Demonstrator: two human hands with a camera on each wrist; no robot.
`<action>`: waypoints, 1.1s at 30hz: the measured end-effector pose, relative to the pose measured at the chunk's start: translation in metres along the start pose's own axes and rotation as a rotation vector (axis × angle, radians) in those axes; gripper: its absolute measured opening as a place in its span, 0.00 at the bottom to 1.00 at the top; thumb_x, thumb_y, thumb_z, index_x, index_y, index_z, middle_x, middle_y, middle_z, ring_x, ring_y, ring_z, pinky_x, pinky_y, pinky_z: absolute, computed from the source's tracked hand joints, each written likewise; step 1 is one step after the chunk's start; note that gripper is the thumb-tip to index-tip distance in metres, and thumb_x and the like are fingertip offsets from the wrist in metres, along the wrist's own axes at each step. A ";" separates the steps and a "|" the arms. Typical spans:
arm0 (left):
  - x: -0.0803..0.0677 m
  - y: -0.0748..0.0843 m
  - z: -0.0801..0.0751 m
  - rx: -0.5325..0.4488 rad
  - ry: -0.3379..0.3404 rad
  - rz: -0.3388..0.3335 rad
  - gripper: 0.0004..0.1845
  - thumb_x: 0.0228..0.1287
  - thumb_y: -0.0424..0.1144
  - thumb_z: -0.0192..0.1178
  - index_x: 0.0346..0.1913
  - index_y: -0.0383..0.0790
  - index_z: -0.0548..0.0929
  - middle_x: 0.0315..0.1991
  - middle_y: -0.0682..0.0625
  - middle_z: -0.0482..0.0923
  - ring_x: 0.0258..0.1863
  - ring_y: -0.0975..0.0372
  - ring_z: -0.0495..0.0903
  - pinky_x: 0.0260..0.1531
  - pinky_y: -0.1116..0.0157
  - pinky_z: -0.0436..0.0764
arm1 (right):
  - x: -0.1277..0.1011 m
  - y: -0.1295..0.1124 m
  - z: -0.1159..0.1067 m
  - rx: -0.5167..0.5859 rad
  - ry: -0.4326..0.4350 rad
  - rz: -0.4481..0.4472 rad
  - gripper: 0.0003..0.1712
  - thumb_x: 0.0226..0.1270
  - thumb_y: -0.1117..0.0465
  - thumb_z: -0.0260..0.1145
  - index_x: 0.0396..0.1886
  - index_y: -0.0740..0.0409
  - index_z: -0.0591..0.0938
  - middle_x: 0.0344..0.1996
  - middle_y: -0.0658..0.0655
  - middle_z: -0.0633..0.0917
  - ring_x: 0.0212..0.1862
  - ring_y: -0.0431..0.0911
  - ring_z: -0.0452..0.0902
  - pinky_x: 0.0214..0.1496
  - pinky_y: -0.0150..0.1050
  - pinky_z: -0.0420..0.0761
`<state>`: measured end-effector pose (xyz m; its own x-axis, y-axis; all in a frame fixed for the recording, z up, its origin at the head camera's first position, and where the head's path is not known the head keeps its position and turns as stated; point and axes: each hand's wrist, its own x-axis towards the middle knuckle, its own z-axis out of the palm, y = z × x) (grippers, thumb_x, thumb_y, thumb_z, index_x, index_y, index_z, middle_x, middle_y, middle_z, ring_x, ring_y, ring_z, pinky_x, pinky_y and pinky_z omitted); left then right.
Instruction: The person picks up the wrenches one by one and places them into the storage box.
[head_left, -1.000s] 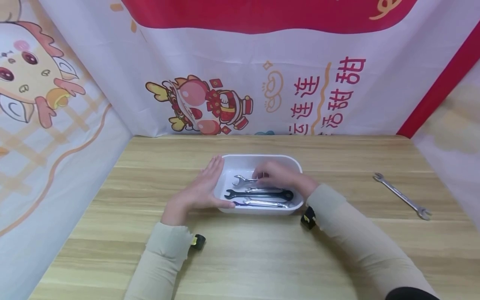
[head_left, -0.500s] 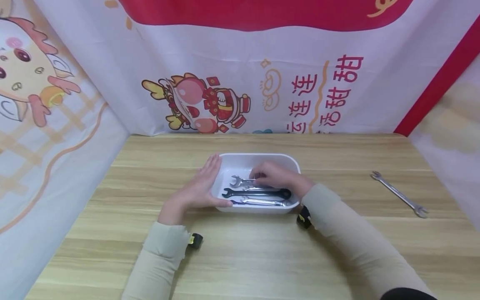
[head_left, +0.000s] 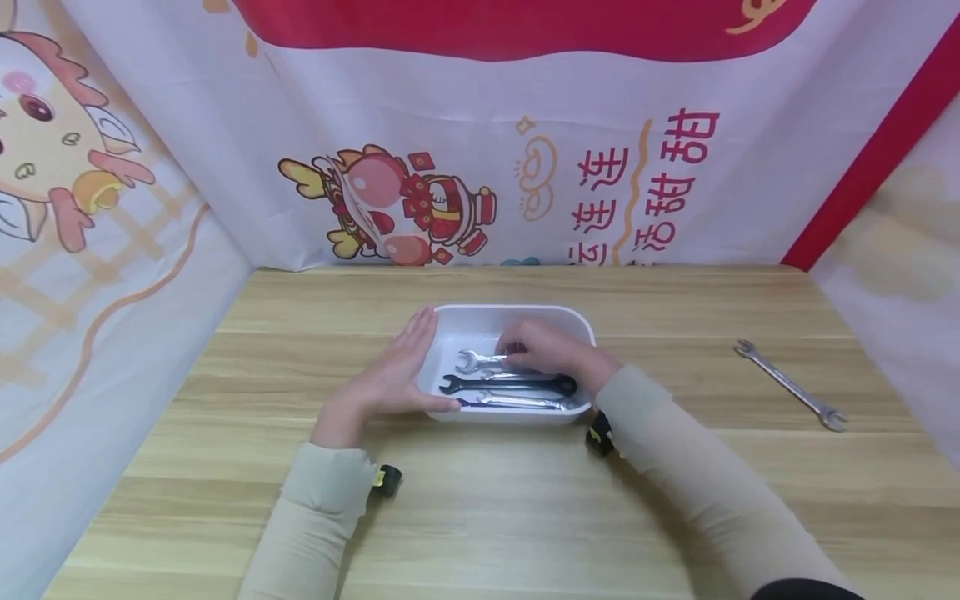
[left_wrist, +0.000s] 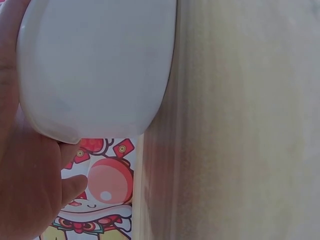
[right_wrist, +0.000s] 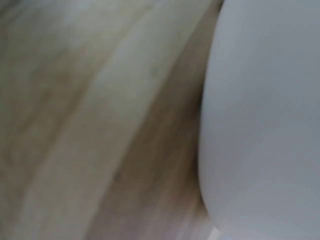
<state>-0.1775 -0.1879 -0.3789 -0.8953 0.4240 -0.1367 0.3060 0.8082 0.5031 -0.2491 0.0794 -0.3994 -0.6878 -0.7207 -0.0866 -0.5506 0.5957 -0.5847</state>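
Steadying: left hand lies flat against the left outer wall of the white tray, fingers straight and together, thumb along the near-left corner.
Left wrist view: palm presses the tray's curved outer wall; wood tabletop beside it.
Right hand: right hand is inside the tray, fingers curled down onto the shaft of the silver wrench. Looks like a pinch, but the fingertips are hidden under the knuckles, so I cannot tell for sure.
Silver wrench: farthest back of the tools in the tray, open jaw end pointing left, shaft running right under the hand.
Other tray contents: 1 black wrench just in front of it, then another silver wrench along the near wall. All 3 lie roughly left-right.
Tray position: centre of the table, between both forearms.
Right wrist view: blurred; only the tray wall and wood grain show.
Loose wrench: 1 long silver wrench lies on the table well to the right, apart from the tray, angled diagonally.
Backdrop: printed cartoon banner behind the table.
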 end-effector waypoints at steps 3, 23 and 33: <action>0.000 0.001 0.000 -0.005 0.001 -0.004 0.73 0.44 0.68 0.73 0.80 0.46 0.33 0.82 0.53 0.25 0.81 0.57 0.28 0.78 0.45 0.43 | 0.000 -0.001 0.001 -0.012 0.008 0.002 0.07 0.66 0.59 0.68 0.43 0.50 0.88 0.33 0.46 0.86 0.38 0.39 0.79 0.48 0.36 0.81; -0.001 0.002 -0.001 0.001 -0.006 0.002 0.73 0.43 0.71 0.71 0.80 0.46 0.33 0.81 0.54 0.24 0.81 0.56 0.28 0.78 0.45 0.44 | -0.001 -0.001 0.002 -0.037 0.015 0.024 0.06 0.65 0.58 0.70 0.41 0.48 0.87 0.31 0.44 0.85 0.36 0.38 0.78 0.45 0.34 0.81; -0.002 0.001 -0.001 -0.014 0.000 0.016 0.74 0.42 0.72 0.71 0.80 0.45 0.34 0.81 0.54 0.24 0.81 0.56 0.28 0.78 0.44 0.44 | -0.002 -0.003 0.001 -0.045 0.006 0.011 0.07 0.64 0.58 0.70 0.41 0.49 0.87 0.32 0.44 0.84 0.37 0.38 0.78 0.46 0.34 0.81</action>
<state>-0.1762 -0.1886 -0.3773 -0.8904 0.4367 -0.1285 0.3156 0.7956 0.5170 -0.2459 0.0785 -0.3980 -0.6962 -0.7124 -0.0879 -0.5639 0.6187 -0.5470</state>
